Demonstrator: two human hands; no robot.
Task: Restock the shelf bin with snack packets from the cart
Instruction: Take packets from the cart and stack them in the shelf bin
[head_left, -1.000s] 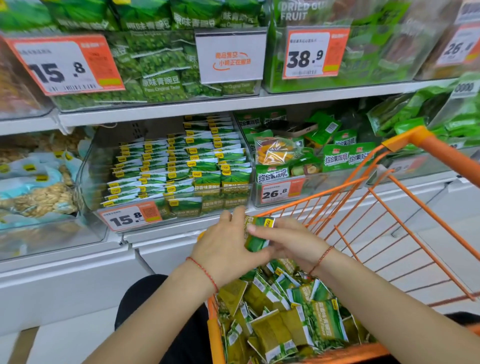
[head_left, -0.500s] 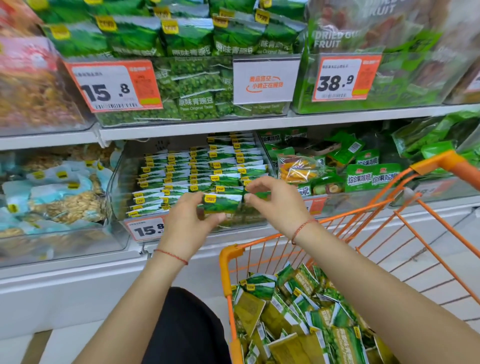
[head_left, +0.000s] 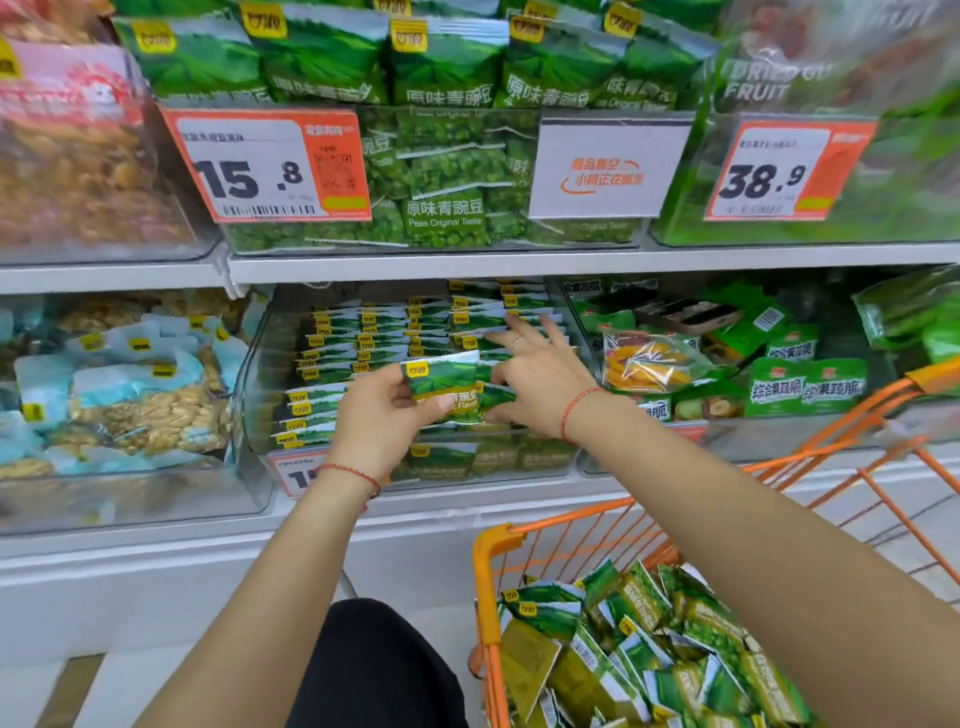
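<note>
left hand (head_left: 382, 415) gripping green packet (head_left: 441, 384), right hand (head_left: 540, 379) fingers spread, apparently touching bin (head_left: 249, 395) stacks

Price tag (head_left: 298, 475) on the shelf bin (head_left: 249, 405): left hand (head_left: 379, 415) and wrist covering most digits. Snack packet (head_left: 441, 384): lower lettering partly lying under the left thumb. Right hand (head_left: 540, 384): palm facing away, what the fingertips are touching not discernible. Cart (head_left: 491, 582): running off the bottom and right edges. Left-side nut packs (head_left: 78, 171): blurring, print unreadable.
</note>
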